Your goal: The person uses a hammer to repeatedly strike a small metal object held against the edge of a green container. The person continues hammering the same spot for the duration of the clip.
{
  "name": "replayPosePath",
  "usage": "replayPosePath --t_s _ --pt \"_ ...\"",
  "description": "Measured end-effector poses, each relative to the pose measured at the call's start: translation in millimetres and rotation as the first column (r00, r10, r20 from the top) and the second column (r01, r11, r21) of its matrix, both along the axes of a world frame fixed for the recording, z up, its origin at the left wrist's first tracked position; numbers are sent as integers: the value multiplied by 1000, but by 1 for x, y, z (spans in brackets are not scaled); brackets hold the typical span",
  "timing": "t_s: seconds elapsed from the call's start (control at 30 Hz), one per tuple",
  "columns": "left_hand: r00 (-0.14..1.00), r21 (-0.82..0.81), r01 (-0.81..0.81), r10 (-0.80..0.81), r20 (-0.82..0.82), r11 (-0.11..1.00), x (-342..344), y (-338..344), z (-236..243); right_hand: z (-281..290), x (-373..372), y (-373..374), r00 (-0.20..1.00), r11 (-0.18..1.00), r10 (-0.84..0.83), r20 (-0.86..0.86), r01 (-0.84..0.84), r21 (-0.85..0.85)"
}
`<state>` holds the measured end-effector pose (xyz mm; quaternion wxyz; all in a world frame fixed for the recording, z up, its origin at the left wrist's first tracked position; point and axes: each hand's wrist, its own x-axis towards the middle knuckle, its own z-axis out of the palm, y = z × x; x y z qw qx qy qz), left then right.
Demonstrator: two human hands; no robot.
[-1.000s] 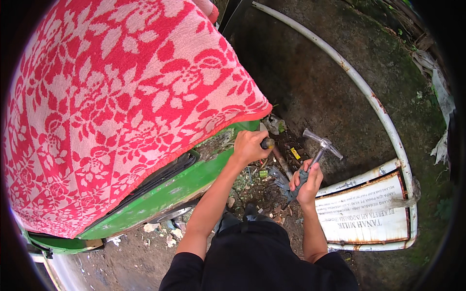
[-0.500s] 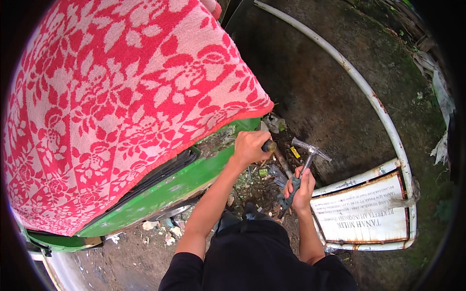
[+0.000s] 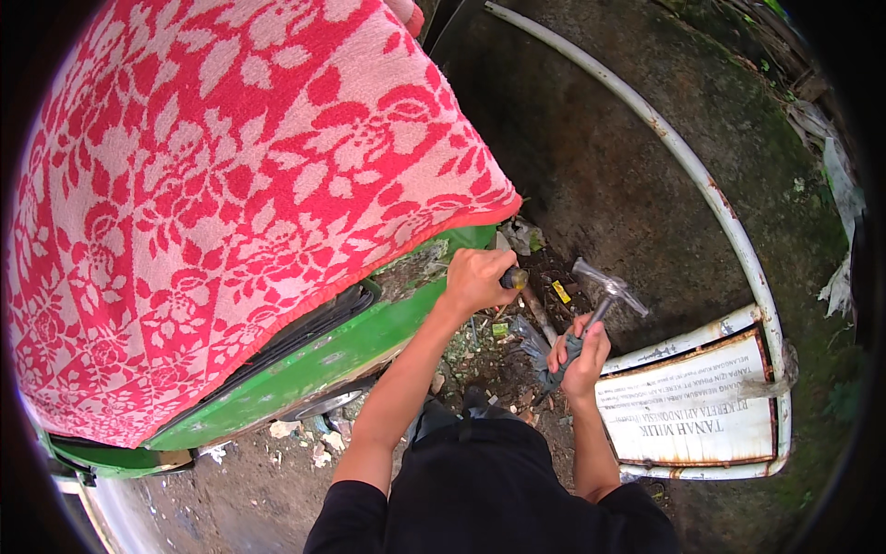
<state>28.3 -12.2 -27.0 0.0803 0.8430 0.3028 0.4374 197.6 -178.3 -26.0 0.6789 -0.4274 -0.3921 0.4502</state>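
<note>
Hammer (image 3: 612, 286) in right hand (image 3: 581, 358), left hand (image 3: 475, 280) fisted around dark handle (image 3: 516, 277)

My single feed comes from the left of two wide fisheye cameras worn side by side on the person's head. I look steeply down from above the black shirt (image 3: 471, 489), with the forearms (image 3: 397, 388) rising from the lower edge. It stands upright and unmirrored, so my left is theirs, and the top faces away from their body. The left hand (image 3: 478, 280) and right hand (image 3: 581, 360) sit near the centre, close below the lens. I also take in the floral blanket (image 3: 249, 194) at upper left and the ground (image 3: 618, 203) at upper right, inside a dark rounded border.
</note>
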Motion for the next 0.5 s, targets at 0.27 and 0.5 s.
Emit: replayPosePath --t_s 0.27,0.5 --pt "999 9 -30 30 27 1000 0 4 -3 0 10 2 981 994 47 188 -27 -107" --pt "995 -33 -23 26 96 999 1 7 -8 -6 2 9 953 974 134 271 -76 -213"
